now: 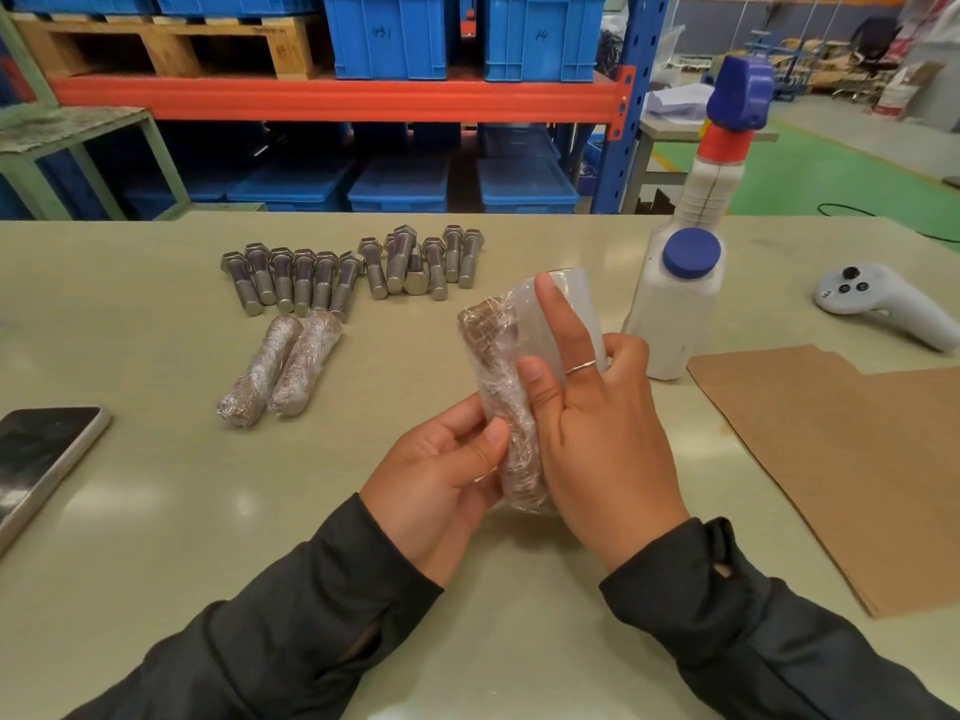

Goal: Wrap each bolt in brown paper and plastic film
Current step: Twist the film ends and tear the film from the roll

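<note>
Both my hands, left point(441, 475) and right point(597, 439), grip the half-wrapped bolt point(498, 387) above the beige surface point(156, 511) (blue crates point(389, 39) racked behind).

I'm looking over a pale green table point(156, 511). Behind it an orange-beamed rack point(332, 98) is holding blue crates point(387, 36); green floor point(810, 174) is running right of the rack.
</note>
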The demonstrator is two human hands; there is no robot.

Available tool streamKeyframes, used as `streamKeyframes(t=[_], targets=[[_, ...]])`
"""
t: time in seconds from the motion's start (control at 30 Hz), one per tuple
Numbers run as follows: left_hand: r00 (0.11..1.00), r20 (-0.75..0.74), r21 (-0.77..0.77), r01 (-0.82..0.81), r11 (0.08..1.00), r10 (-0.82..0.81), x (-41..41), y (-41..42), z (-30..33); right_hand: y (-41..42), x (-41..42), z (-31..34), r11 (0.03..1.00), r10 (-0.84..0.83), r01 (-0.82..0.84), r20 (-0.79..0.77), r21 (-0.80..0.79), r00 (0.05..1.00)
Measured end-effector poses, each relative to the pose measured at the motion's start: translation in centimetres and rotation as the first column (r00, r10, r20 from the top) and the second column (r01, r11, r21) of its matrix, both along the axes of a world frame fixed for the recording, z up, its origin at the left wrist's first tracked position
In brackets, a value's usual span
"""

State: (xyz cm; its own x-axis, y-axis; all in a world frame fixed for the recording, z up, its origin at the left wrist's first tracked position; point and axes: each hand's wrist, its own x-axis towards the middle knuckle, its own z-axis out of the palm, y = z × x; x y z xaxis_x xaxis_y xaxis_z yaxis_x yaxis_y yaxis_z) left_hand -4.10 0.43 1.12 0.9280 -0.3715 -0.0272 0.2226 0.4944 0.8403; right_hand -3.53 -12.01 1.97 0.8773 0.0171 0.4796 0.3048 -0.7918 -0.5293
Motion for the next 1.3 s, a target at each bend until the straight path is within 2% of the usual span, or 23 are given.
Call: streamKeyframes(t=[0.17, 0.3, 0.43, 0.5, 0.6, 0.67, 0.83, 1.0, 1.2, 1.3], targets=[[0.999, 0.03, 0.01, 0.011, 1.0, -0.012, -0.3, -0.4, 0.2, 0.4, -0.2, 0.0, 1.0, -0.012, 0.013, 0.034, -0.019, 0.999], [0.995, -0.007, 0.062, -0.103, 0.993, 0.104, -0.1, -0.4, -0.4, 0.9, -0.6, -0.1, 1.0, 0.018, -0.018, 0.035, -0.022, 0.999], [0.987, -0.026, 0.031, -0.157, 0.987, 0.157, 0.2, -0.2, -0.6, 0.4, -0.3, 0.1, 0.974, 0.066, -0.048, -0.078, 0.221, 0.995], [0.985, -0.045, 0.041, -0.163, 0.986, 0.164, 0.3, 0.0, -0.5, -0.2, 0.0, 0.0, 0.959, 0.111, -0.063, -0.163, 0.275, 0.98], [0.984, -0.084, 0.078, -0.153, 0.985, 0.159, 0.4, 0.3, -0.4, -0.6, 0.2, -0.1, 0.938, 0.166, -0.069, -0.266, 0.339, 0.95], [0.982, -0.109, 0.104, -0.144, 0.984, 0.156, 0.5, 0.5, -0.4, -1.0, 0.3, -0.1, 0.929, 0.181, -0.079, -0.256, 0.363, 0.95], [0.985, -0.125, 0.11, -0.108, 0.988, 0.122, 0.6, 0.9, -0.3, -1.6, 0.6, 0.1, 0.949, 0.157, -0.083, -0.227, 0.304, 0.961], [0.997, -0.047, 0.103, -0.062, 0.993, 0.067, 0.5, 1.2, 0.0, -1.6, 0.6, 0.1, 0.968, 0.115, -0.056, -0.235, 0.244, 0.965], [1.0, 0.013, 0.105, -0.01, 0.994, 0.009, 0.5, 1.7, 0.4, -1.6, 0.4, 0.3, 0.906, 0.224, -0.105, -0.254, 0.411, 0.941], [0.999, -0.027, 0.08, -0.018, 0.997, 0.02, 0.7, 1.7, 0.6, -1.6, 0.2, 0.3, 0.898, 0.238, -0.111, -0.258, 0.426, 0.936]])
